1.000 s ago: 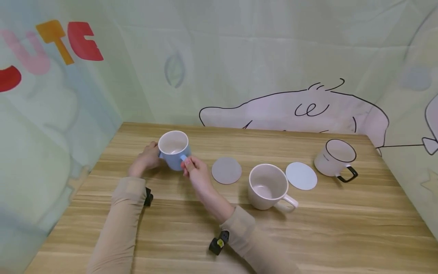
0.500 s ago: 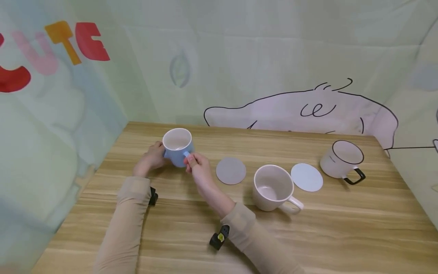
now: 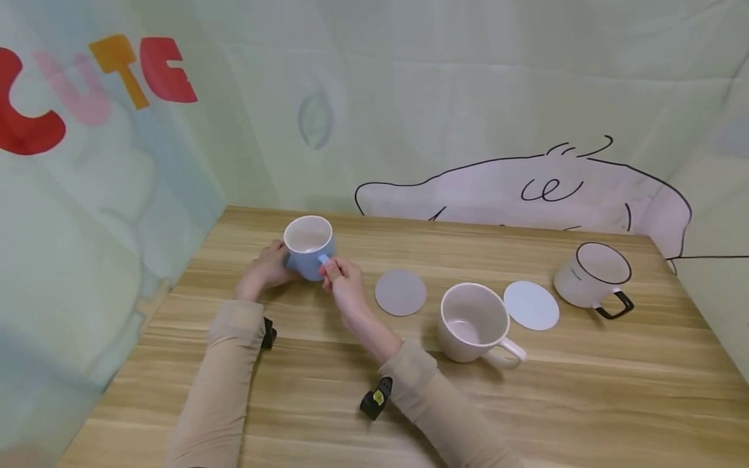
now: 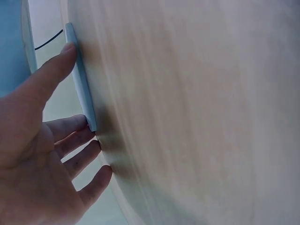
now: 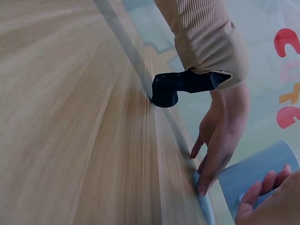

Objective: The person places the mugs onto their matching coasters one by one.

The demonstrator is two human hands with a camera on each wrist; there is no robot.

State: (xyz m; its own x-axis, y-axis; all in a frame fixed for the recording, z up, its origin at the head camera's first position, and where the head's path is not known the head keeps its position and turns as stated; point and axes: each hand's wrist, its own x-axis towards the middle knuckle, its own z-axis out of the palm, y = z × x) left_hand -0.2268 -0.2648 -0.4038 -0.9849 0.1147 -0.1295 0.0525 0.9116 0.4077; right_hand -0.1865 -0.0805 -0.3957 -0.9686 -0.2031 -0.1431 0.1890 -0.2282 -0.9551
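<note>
Two hands meet at blue mug (image 3: pixel 308 250), far-left on worktop (image 3: pixel 374 396). Right hand (image 3: pixel 345 286) grip pinched on its handle. Left hand (image 3: pixel 266 268) fingers straight, touching the thin blue coaster (image 4: pixel 80 79) under the mug. Outward right: grey coaster (image 3: pixel 400 292), pink mug (image 3: pixel 471 322), white coaster (image 3: pixel 531 305), black-rimmed white mug (image 3: pixel 593 273).

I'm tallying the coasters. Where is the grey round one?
In the head view the grey round coaster lies flat on the wooden table, between the right hand and the large cream mug.
</note>
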